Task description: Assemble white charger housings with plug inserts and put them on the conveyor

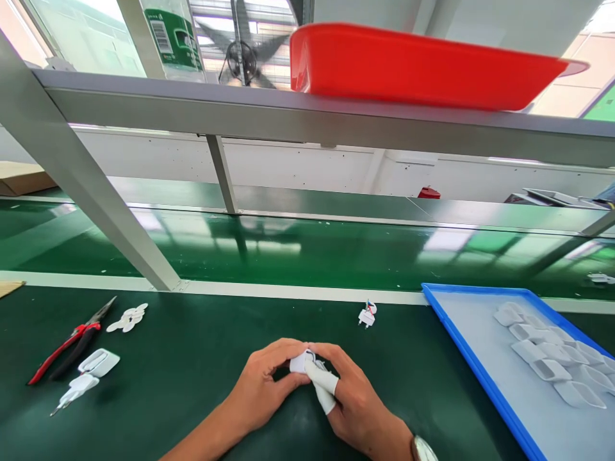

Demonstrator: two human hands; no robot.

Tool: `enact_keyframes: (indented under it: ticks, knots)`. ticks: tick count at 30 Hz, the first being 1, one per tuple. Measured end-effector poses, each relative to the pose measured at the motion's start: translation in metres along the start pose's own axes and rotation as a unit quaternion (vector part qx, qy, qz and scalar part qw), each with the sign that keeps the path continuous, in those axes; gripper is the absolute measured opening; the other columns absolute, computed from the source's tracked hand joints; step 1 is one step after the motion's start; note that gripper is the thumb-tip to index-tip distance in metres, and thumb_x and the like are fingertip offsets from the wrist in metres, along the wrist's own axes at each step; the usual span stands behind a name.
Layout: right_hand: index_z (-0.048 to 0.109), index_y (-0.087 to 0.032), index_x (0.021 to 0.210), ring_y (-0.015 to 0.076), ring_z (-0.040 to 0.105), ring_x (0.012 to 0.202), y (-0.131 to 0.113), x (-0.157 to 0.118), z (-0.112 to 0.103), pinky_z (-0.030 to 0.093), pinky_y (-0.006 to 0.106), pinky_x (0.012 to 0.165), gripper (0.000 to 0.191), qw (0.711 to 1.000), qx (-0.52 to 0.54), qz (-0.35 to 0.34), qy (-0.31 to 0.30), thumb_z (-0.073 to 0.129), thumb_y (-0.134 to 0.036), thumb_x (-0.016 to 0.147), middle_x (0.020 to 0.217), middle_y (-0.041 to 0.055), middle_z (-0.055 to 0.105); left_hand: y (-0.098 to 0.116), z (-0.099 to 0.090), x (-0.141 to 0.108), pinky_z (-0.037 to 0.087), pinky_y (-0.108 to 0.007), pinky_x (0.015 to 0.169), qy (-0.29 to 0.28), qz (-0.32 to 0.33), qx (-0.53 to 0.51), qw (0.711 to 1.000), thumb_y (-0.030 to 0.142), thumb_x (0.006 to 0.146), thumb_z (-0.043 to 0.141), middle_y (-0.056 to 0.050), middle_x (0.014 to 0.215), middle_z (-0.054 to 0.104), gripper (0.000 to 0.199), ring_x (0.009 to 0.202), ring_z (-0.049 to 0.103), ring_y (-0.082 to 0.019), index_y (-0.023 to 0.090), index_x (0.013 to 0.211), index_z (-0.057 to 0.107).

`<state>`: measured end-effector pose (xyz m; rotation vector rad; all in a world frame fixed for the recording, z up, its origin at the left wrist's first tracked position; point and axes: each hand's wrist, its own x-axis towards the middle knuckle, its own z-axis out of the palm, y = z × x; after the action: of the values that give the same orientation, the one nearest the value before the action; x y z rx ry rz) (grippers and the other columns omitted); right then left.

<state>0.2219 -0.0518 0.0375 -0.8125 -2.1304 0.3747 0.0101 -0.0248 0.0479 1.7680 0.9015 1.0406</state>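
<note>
My left hand [262, 384] pinches a small white plastic casing [298, 363] between thumb and fingers, over the table's front middle. From the other side my right hand [358, 397] is closed on the same casing, with white finger covers on two of its digits. Those covers hide part of the casing and whatever is inside it. Beyond my hands, a small white plug part [368, 314] with two pins and thin coloured wires lies on the table. At the right, a blue-rimmed tray [473, 362] carries several hollow white casings [548, 346].
Long-nose pliers [79, 336] with red and black handles lie at the left. Near them are flat white pieces [127, 318] and a white corded item [91, 374]. A metal frame [110, 186] crosses above the table, with a red bin [423, 67] on its shelf.
</note>
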Motion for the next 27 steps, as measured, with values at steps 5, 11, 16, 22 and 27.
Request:
enact_keyframes:
  ticks: [5, 11, 16, 22, 27]
  knots:
    - [0.043, -0.024, 0.149, 0.0240, 0.063, 0.120, 0.002, -0.001, 0.004, 0.058, 0.039, 0.100, 0.061, 0.999, 0.016, 0.004, 0.051, 0.050, -0.004, 0.093, 0.131, 0.0132, 0.062, 0.003, 0.000, 0.002, 0.061, -0.033, 0.086, -0.028, -0.056, -0.089, 0.994, 0.037, 0.087, 0.077, -0.008, 0.113, 0.070, 0.028, 0.098, 0.070, -0.024, 0.025, 0.112, 0.075]
    - [0.050, -0.023, 0.142, 0.0227, 0.062, 0.114, -0.004, 0.001, 0.004, 0.059, 0.038, 0.095, 0.049, 0.995, 0.075, 0.017, 0.056, 0.050, -0.005, 0.096, 0.125, 0.0132, 0.061, 0.009, 0.000, 0.000, 0.058, -0.028, 0.074, -0.022, -0.089, -0.130, 0.987, 0.035, 0.081, 0.083, -0.004, 0.099, 0.061, 0.033, 0.082, 0.063, -0.017, 0.026, 0.113, 0.077]
    - [0.045, -0.022, 0.148, 0.0239, 0.061, 0.109, -0.005, 0.001, 0.004, 0.058, 0.041, 0.091, 0.057, 0.999, 0.040, 0.006, 0.035, 0.049, -0.003, 0.094, 0.121, 0.0135, 0.061, 0.009, -0.001, 0.001, 0.056, -0.027, 0.075, -0.036, -0.110, -0.145, 0.983, 0.031, 0.081, 0.083, -0.002, 0.096, 0.059, 0.033, 0.082, 0.062, -0.016, 0.029, 0.113, 0.077]
    - [0.044, -0.021, 0.148, 0.0228, 0.062, 0.111, -0.004, -0.003, 0.008, 0.058, 0.037, 0.092, 0.058, 0.997, 0.053, 0.007, 0.058, 0.052, -0.002, 0.093, 0.125, 0.0140, 0.061, 0.008, -0.001, 0.003, 0.056, -0.028, 0.077, -0.042, -0.122, -0.173, 0.976, 0.031, 0.080, 0.084, -0.001, 0.096, 0.058, 0.032, 0.082, 0.063, -0.016, 0.030, 0.112, 0.078]
    - [0.057, -0.024, 0.135, 0.0211, 0.065, 0.105, 0.000, -0.004, 0.013, 0.057, 0.036, 0.091, 0.043, 0.988, 0.124, 0.070, 0.061, 0.052, -0.008, 0.095, 0.121, 0.0114, 0.064, 0.003, 0.003, 0.002, 0.055, -0.025, 0.069, -0.049, -0.089, -0.074, 0.992, 0.029, 0.086, 0.078, -0.002, 0.095, 0.059, 0.029, 0.077, 0.060, -0.014, 0.029, 0.115, 0.075]
